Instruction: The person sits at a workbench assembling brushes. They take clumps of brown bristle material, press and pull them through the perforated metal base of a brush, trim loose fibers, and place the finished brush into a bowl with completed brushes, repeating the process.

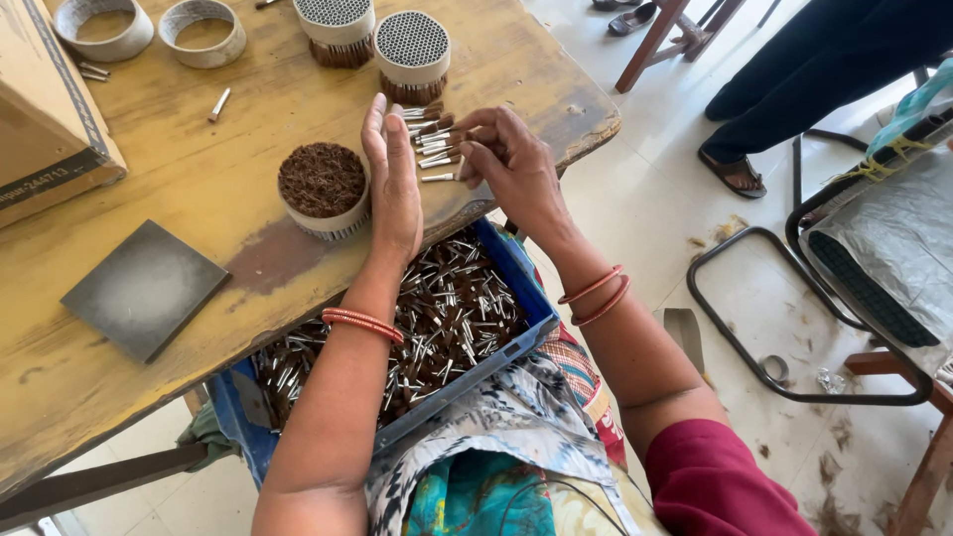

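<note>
Hands (447,174) align thin, perhaps metal-tipped sticks (432,139).

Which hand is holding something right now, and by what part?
The right hand pinches a small silver tube by its right end. The left hand stands flat, edge-on beside the row of tubes, gripping nothing.
</note>
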